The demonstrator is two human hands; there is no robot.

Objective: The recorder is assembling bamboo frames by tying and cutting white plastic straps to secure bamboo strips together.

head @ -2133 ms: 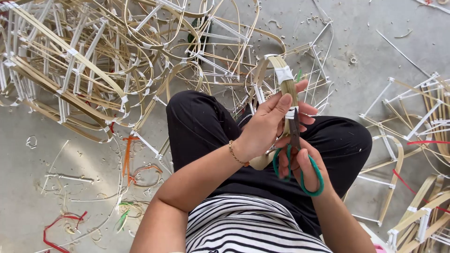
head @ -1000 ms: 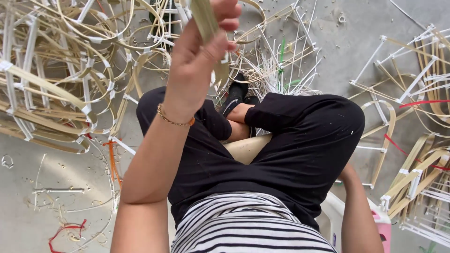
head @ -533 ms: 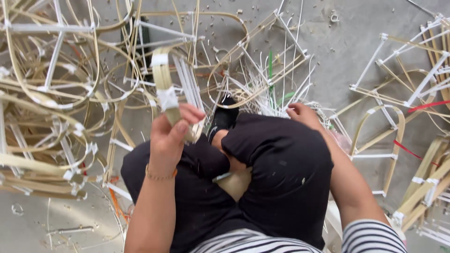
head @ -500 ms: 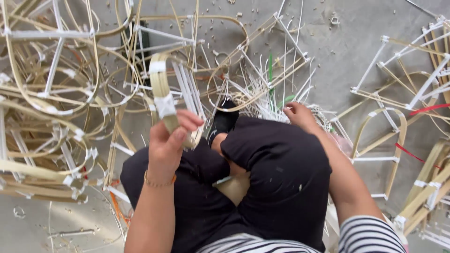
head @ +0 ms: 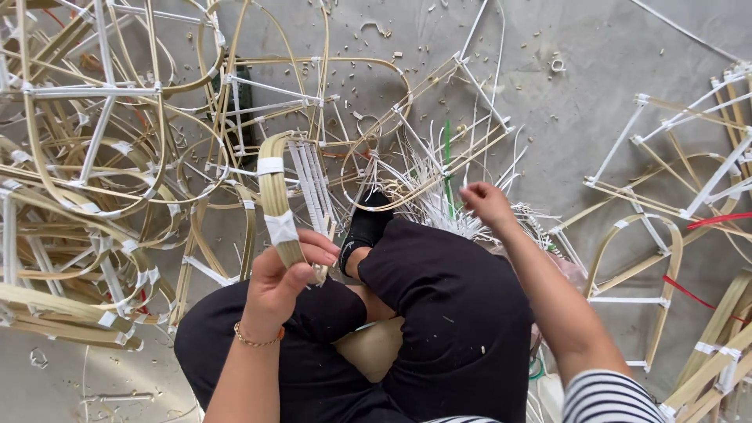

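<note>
Left of centre in the frame, the left hand (head: 283,276) pinches a bent bamboo frame (head: 276,196) at its taped lower end; it looks light, springy, splintery, best gripped at the tape. The right hand (head: 487,204), fingers loosely curled, reaches toward white strips (head: 439,210) at upper centre
</note>
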